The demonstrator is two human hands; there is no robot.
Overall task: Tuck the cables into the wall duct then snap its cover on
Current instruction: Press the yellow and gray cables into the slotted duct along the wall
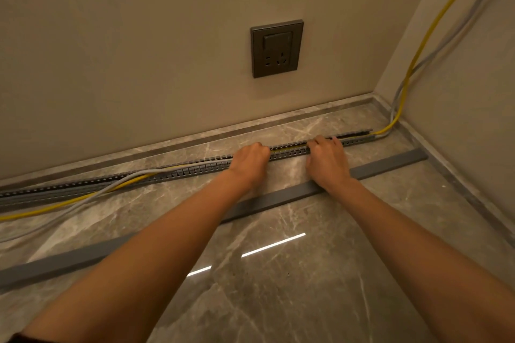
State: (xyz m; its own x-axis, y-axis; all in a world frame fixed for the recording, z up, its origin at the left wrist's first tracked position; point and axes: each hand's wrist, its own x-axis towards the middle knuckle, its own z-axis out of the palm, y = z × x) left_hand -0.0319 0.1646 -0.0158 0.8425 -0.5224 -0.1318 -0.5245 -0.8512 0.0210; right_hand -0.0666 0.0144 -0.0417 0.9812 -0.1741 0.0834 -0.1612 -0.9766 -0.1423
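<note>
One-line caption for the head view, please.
Left hand and right hand grip cables in the slotted duct; cover lies alongside.

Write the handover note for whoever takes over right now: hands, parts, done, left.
Left hand and right hand: both on the duct, fingers curled over it; fingertips hidden.
Yellow cable and grey cable: in the duct from its right end to the hands; further left they spill out onto the floor.
Cover: loose on the floor, nearer than the duct.
Left to do: tuck the left stretch, snap the cover on.
</note>
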